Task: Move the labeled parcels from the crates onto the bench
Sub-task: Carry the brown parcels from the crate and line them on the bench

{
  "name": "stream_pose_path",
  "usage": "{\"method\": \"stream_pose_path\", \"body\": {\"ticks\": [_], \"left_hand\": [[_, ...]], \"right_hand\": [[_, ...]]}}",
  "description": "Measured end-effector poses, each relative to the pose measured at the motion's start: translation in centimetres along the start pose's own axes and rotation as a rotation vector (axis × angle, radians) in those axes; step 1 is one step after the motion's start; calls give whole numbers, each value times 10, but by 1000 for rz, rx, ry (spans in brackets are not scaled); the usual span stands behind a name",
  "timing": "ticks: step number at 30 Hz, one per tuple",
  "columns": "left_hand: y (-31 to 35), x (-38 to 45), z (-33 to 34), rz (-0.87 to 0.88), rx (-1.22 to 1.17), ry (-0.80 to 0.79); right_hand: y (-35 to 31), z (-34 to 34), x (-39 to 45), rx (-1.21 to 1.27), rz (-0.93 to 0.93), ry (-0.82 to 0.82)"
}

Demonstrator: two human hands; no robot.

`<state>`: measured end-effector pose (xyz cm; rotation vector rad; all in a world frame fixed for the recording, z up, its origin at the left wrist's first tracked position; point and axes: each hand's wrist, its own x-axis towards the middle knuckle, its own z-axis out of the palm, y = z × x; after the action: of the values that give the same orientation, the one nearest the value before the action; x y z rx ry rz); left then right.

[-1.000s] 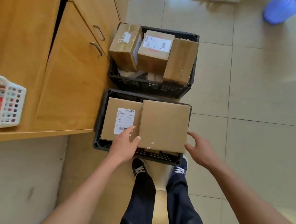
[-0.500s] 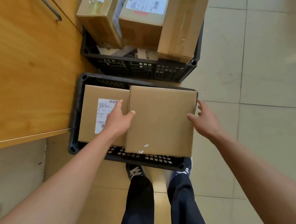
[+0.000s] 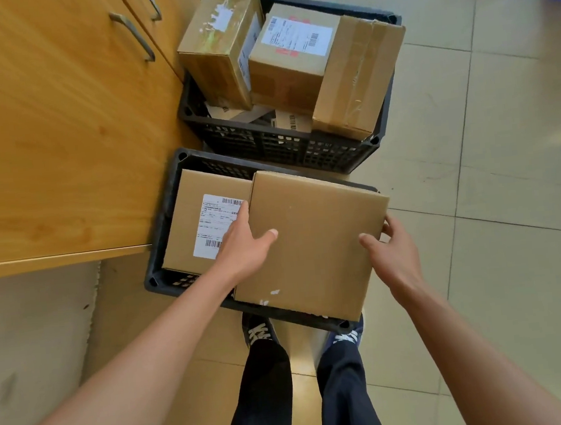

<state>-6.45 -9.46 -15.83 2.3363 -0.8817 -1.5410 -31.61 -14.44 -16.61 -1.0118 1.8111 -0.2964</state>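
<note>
Step in hand: pickup of plain brown parcel [image 3: 313,243] from near crate [image 3: 159,251]. Left hand [image 3: 245,250] clamped on left edge, thumb over top face; right hand [image 3: 394,252] clamped on right edge, fingers curled round side. Parcel top unlabeled, flat, clean save small white flecks; overhung crate's right rim, beside labeled parcel [image 3: 204,219]. Next, judged: level lift clear of rim, then swing left to bench [image 3: 52,131]. Far crate [image 3: 286,143] held three more parcels, tilted.
</note>
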Motion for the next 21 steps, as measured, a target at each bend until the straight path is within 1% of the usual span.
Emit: {"method": "stream_pose_path", "body": {"ticks": [6,12,15,18,21], "left_hand": [[27,-75,-38,75,-154,39],[62,-158,-80,161,-234,111],[78,-200,-101,174,-274,163],[92,-237,-116,174,-437,193],[98,-263,-125,157,-556,270]], "right_hand": [[-48,-31,-57,80,30,-5],[-113,-68,-118,70,43,33],[-143,-89,-146,99,58,37],[-167,-111,-170,122,24,37],[-178,-128,-188,136,-63,12]]}}
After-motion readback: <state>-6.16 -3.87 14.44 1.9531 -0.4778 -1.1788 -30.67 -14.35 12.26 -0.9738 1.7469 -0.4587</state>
